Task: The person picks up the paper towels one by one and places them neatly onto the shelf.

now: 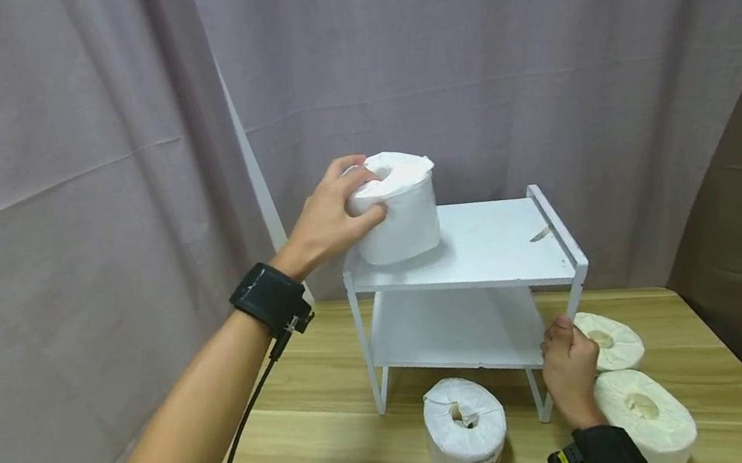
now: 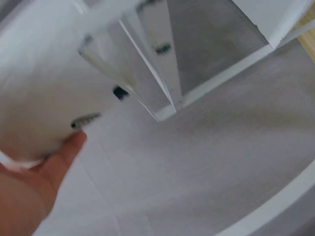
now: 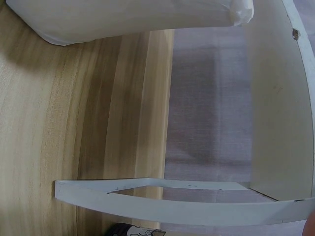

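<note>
I count 4 paper rolls and 1 white two-tier rack point(image 1: 485, 244) on the wooden table point(image 1: 342, 439). My left hand point(image 1: 330, 221) is curled round roll no. 1, the top roll point(image 1: 399, 208), thumb on its near side and fingers over the upper edge; that roll stands upright at the left end of the rack's top shelf. In the left wrist view I see only a thumb point(image 2: 61, 155) pressed against the top roll's white side point(image 2: 44, 88), w/ rack parts behind, blurred.

My right hand point(image 1: 568, 370) is down at the rack's front right leg point(image 1: 573, 299), fingers curled by the lower shelf's corner; I can't tell if they actually clamp the leg or just rest against it. The right wrist view shows table grain, the rack's frame point(image 3: 162, 201) and part of a roll point(image 3: 128, 19), no fingers.

Other 3 rolls sit on the table: the front roll point(image 1: 466, 430) w/ a printed wrapper, just in front of the rack, and 2 right rolls point(image 1: 626, 378) beside the right hand, one behind the other, touching or nearly so.
</note>
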{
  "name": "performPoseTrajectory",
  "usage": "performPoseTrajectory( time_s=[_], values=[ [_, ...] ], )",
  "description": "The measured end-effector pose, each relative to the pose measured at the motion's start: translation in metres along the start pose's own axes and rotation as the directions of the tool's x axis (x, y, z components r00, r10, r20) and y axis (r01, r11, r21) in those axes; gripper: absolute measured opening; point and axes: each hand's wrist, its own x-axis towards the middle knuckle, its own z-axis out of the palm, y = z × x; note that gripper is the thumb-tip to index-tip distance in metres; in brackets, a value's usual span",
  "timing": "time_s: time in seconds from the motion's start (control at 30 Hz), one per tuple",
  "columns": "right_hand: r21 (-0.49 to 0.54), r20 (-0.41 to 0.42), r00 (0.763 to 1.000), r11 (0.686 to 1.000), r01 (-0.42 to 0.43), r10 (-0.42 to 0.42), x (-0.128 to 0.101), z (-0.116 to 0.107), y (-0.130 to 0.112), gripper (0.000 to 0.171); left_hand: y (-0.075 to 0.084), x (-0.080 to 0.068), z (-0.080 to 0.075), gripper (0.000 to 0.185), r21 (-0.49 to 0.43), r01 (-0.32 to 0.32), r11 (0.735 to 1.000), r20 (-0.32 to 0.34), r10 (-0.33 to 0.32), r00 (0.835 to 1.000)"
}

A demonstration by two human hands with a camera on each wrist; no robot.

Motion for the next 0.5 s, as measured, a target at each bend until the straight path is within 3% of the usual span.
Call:
performPoseTrajectory(
  time_s=[0.23,0.5],
  values=[
    [-0.062,0.002,1.0,0.998,0.013,-0.013,0.0,-0.003,0.002,0.063,0.017,-0.001,0.008,0.041,0.034,0.083,0.996,-0.065,-0.081,0.995],
    [-0.062,0.01,1.0,0.998,0.008,-0.008,0.002,-0.003,0.001,0.064,0.027,-0.005,0.01,0.042,0.031,0.142,0.989,-0.07,-0.139,0.988]
  ],
)
